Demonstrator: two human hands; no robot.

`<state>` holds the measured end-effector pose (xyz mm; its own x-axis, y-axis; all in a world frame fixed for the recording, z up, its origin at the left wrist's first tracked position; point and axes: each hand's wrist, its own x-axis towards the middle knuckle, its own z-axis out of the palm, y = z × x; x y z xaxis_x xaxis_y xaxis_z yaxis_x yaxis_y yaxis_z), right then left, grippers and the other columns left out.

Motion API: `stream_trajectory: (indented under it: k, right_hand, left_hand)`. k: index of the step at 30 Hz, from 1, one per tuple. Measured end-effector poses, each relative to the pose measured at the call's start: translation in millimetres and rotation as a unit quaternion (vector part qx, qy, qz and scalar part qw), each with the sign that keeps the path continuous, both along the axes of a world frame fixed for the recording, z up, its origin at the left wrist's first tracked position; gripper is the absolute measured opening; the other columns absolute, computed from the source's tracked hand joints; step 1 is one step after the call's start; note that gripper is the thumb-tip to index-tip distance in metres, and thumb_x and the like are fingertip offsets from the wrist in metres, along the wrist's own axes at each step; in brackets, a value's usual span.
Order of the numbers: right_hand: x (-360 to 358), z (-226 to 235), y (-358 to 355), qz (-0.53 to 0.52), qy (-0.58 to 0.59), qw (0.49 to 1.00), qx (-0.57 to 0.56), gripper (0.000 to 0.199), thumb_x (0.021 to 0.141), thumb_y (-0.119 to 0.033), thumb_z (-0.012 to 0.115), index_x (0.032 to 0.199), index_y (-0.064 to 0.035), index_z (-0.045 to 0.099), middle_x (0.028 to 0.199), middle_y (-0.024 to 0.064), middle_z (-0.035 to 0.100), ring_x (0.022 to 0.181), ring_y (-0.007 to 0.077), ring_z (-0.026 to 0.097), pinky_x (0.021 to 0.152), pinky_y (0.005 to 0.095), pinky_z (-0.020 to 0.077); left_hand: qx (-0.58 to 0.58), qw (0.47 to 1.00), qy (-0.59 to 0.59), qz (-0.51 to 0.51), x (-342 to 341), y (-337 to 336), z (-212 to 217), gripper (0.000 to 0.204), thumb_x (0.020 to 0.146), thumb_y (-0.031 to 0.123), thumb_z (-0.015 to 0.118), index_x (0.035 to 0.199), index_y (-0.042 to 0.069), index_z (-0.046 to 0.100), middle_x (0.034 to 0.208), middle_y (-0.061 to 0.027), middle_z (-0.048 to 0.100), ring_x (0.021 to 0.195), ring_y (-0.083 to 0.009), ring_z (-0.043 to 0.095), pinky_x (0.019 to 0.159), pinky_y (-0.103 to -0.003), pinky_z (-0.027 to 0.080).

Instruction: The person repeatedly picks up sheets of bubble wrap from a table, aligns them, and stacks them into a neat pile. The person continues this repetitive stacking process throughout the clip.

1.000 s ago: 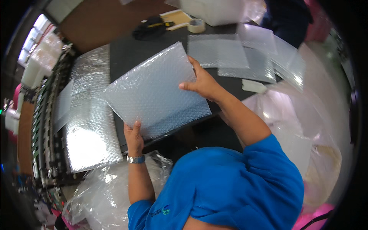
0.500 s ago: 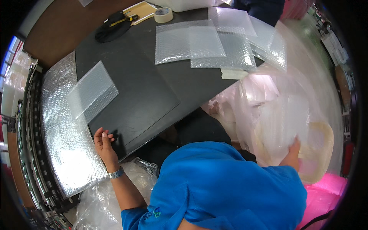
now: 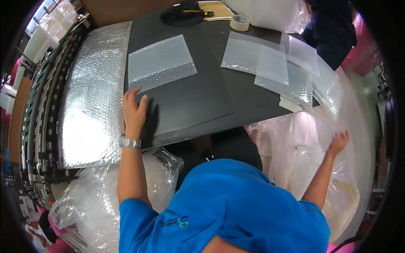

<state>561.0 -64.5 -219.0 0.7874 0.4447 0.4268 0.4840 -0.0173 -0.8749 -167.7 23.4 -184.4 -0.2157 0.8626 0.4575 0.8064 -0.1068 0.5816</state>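
Observation:
My left hand (image 3: pixel 135 113), its fingers spread and nothing in them, is over the left part of the black table (image 3: pixel 185 101). Its fingertips come close to the lower left corner of a bubble wrap pouch (image 3: pixel 162 63); whether they touch it I cannot tell. Beside that hand a long bubble wrap sheet (image 3: pixel 95 88) runs down the table's left end. On the right my right hand (image 3: pixel 338 142) is raised with its fingers stretched out and empty, above a large clear pinkish plastic bag (image 3: pixel 278 139). Pale bubble wrap pieces (image 3: pixel 304 162) lie inside the bag.
Several overlapping bubble wrap pouches (image 3: pixel 255 57) lie at the table's right. A tape roll (image 3: pixel 239 22), a black cap (image 3: pixel 182 13) and a yellow cutter (image 3: pixel 204 13) are at the back. Dark rollers (image 3: pixel 46 114) border the left. A person in dark clothes (image 3: pixel 331 31) stands far right.
The view has turned, shifting the table's contents within it. My right hand has come up out of the bag area, away from the pale pieces. My left hand has moved nearer the single pouch.

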Motion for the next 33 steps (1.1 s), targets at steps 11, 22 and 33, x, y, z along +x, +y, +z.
stream_trajectory:
  k: [11,22,33]
  right_hand:
    - [-479,47,238,0.567,0.286,0.732,-0.249,0.068,0.078,-0.025,0.061,0.133,-0.0093,0.023,0.108,0.0148,0.047,0.096,0.0227,0.048,0.068,0.0329,0.0455]
    - [-543,35,222,0.622,0.312,0.701,-0.159,0.06,0.079,-0.006,0.052,0.132,-0.0052,0.023,0.093,0.0128,0.052,0.067,0.0176,0.055,0.044,0.0253,0.0487]
    - [-537,33,228,0.669,0.369,0.622,-0.17,0.076,0.08,-0.004,0.046,0.138,-0.0128,-0.001,0.103,0.0178,0.052,0.074,0.022,0.056,0.054,0.0304,0.0495]
  left_hand:
    - [-0.148,0.962,0.198,0.116,9,17,-20,0.052,0.08,0.048,0.048,0.12,0.015,0.048,0.132,-0.0132,0.037,0.125,-0.0289,0.029,0.099,-0.053,0.019]
    - [0.016,0.984,0.107,0.139,3,20,-23,0.041,0.077,0.032,0.057,0.113,0.012,0.05,0.124,-0.0184,0.041,0.117,-0.0325,0.036,0.095,-0.049,0.026]
    - [-0.058,0.857,0.215,0.465,-157,-37,35,0.033,0.077,0.027,0.051,0.106,0.013,0.056,0.111,-0.0133,0.05,0.103,-0.0297,0.046,0.083,-0.046,0.034]
